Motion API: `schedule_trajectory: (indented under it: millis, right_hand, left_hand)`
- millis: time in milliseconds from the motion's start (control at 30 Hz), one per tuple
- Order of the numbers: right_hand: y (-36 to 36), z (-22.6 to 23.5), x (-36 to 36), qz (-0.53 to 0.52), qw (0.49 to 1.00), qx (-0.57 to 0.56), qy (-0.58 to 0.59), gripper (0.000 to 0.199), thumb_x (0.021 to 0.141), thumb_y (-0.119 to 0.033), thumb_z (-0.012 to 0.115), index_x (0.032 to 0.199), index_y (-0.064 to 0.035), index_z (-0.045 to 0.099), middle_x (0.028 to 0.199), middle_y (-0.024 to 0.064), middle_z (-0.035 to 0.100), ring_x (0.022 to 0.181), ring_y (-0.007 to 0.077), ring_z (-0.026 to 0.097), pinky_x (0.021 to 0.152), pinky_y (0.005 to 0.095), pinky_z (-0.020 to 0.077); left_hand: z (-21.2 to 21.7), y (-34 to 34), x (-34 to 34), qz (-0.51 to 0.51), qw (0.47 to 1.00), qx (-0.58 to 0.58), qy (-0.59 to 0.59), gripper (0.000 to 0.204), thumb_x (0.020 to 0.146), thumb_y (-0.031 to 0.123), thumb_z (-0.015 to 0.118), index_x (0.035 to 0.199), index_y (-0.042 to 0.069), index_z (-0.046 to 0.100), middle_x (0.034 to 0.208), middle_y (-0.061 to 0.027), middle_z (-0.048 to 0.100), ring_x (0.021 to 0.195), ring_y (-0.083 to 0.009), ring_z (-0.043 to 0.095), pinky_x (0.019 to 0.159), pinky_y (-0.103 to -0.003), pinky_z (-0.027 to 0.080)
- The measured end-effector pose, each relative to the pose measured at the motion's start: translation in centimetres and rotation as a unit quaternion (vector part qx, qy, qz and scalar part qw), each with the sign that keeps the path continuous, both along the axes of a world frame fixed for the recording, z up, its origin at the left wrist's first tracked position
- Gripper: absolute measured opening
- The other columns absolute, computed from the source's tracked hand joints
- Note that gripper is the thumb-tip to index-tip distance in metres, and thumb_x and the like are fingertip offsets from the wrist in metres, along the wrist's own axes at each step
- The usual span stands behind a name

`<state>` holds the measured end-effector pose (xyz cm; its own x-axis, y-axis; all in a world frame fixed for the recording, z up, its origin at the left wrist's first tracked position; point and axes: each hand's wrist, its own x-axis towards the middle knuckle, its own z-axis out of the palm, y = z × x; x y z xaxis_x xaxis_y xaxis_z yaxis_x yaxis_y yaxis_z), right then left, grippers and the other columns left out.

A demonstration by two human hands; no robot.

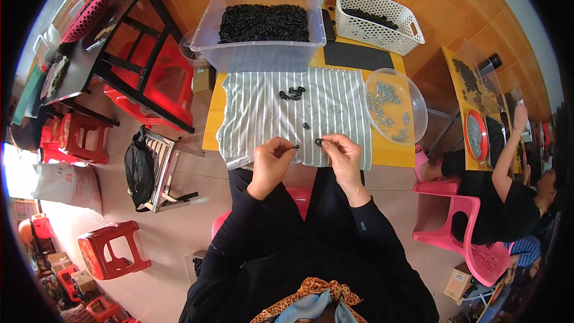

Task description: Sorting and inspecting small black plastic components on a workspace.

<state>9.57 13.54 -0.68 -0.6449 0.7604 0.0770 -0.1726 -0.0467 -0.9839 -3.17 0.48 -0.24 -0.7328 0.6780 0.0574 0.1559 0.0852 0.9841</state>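
Left hand (270,166): thumb and forefinger pinching a small black bit (297,146) – its exact shape is too small to tell – above the cloth's near edge.
Right hand (347,162): thumb and forefinger pinching a black ring (318,142), just beside the left fingertips but apart from them.
Cloth (251,116): grey with white stripes, spread on the yellow table (394,158); one loose piece (306,126) lies just beyond the hands, and a small cluster (292,93) of black pieces lies farther back.
Bin (257,58): clear plastic, at the back of the table, holding a heap (263,24) of black pieces.
Tray (420,107): round and clear, at the cloth's right, with metal bits (385,94) scattered in it.
Basket (382,34): white, perforated, right of the bin – black pieces (369,18) inside.
Pink chair (445,227): at the right, beside another person (502,194) in black, an arm stretched over a second table.
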Motion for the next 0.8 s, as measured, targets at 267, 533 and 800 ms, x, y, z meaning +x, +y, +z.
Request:
schedule_trajectory:
  millis: [267, 533, 800]
  right_hand:
    - [-1.6, 1.2, -0.9, 0.047, 0.998, -0.034, 0.011, 0.010, 0.085, 0.002, 0.061, 0.094, 0.0014, 0.066, 0.080, 0.0033, 0.064, 0.073, 0.0073, 0.060, 0.069, 0.0217, 0.0507]
    - [-2.0, 1.8, -0.9, 0.082, 0.996, 0.010, -0.029, 0.008, 0.085, 0.003, 0.061, 0.091, 0.0016, 0.065, 0.076, -0.0006, 0.062, 0.069, 0.0038, 0.055, 0.062, 0.0186, 0.0439]
    - [-2.1, 1.6, -0.8, 0.075, 0.997, 0.009, -0.024, 0.006, 0.085, 0.002, 0.061, 0.089, 0.0013, 0.065, 0.073, -0.0024, 0.061, 0.067, 0.0011, 0.052, 0.056, 0.0166, 0.0390]
  left_hand:
    - [0.8, -0.8, 0.9, -0.123, 0.971, 0.070, -0.195, 0.034, 0.078, -0.006, 0.062, 0.111, -0.003, 0.055, 0.077, -0.0011, 0.059, 0.071, -0.0044, 0.055, 0.063, -0.018, 0.044]
    - [1.3, -0.9, 0.7, -0.153, 0.959, 0.072, -0.225, 0.042, 0.077, -0.009, 0.061, 0.117, -0.004, 0.051, 0.076, -0.0028, 0.060, 0.070, -0.0065, 0.055, 0.065, -0.018, 0.044]
    - [1.1, -0.9, 0.9, -0.147, 0.957, 0.099, -0.228, 0.032, 0.077, -0.008, 0.059, 0.109, -0.004, 0.056, 0.074, -0.0009, 0.059, 0.068, -0.0037, 0.053, 0.062, -0.018, 0.042]
